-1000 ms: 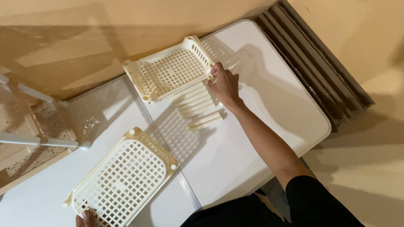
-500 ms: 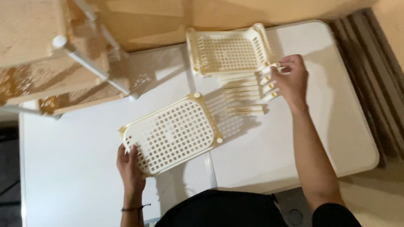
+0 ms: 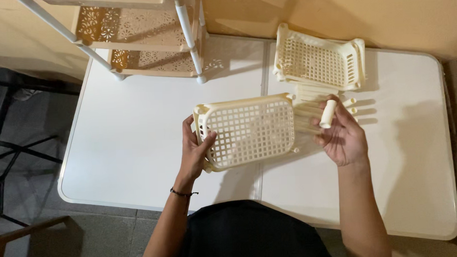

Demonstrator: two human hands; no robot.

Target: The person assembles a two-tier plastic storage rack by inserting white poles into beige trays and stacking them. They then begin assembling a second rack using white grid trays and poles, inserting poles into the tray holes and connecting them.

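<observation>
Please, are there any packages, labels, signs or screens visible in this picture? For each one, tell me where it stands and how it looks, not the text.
None are in view. The white folding table carries only plain plastic parts: a cream lattice basket tray in the left hand, a cream tube in the right hand, a second basket tray at the back, and a shelf rack at the back left.

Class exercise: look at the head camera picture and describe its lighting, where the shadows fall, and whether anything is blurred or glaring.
Head view: warm, dim light; the white table is evenly lit with no harsh glare. The right hand and the cream tube it holds cast a soft shadow to the right, the shelf rack dappled ones. The left hand and the basket tray look sharp; floor at left is dark.
</observation>
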